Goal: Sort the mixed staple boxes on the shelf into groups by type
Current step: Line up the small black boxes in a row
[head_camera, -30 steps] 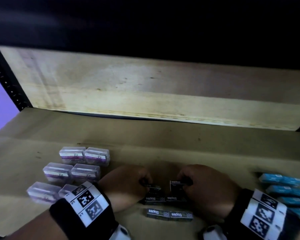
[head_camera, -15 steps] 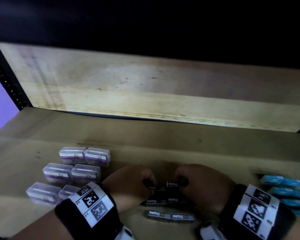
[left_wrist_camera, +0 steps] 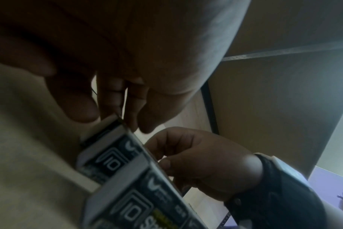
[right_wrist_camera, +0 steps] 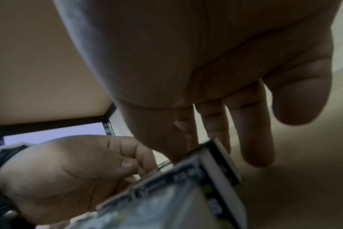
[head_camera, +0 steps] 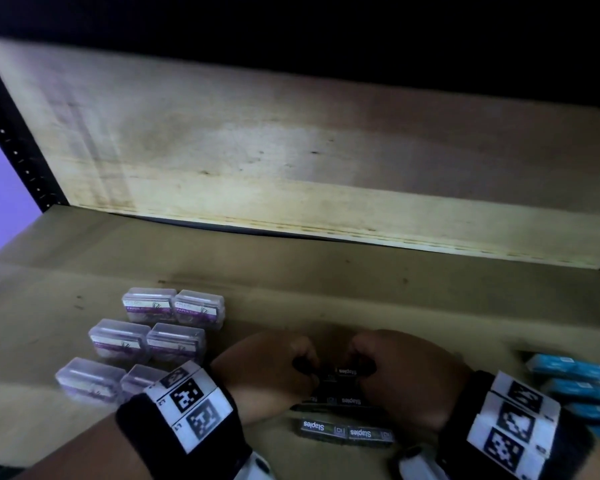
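Observation:
Black staple boxes lie in rows at the middle front of the shelf (head_camera: 326, 271). The nearest two (head_camera: 347, 432) show "Staples" labels, with a second row (head_camera: 343, 400) behind them. At the back row, my left hand (head_camera: 303, 367) pinches the end of one black box (left_wrist_camera: 108, 155). My right hand (head_camera: 362, 363) curls its fingers (right_wrist_camera: 215, 124) over the far end of the neighbouring black box (head_camera: 347, 371), thumb off to the side. The two boxes meet end to end between my hands. Both hands hide most of that row.
Several clear plastic boxes with purple labels (head_camera: 146, 344) stand in pairs at the left. Blue boxes (head_camera: 582, 386) are stacked at the right edge, blurred. A pale back board (head_camera: 291, 161) closes the shelf, with a black upright (head_camera: 18, 150) at the left.
The black box in my right hand stood tilted up a second ago and now lies flat beside the left one. Both hands have drawn slightly closer together.

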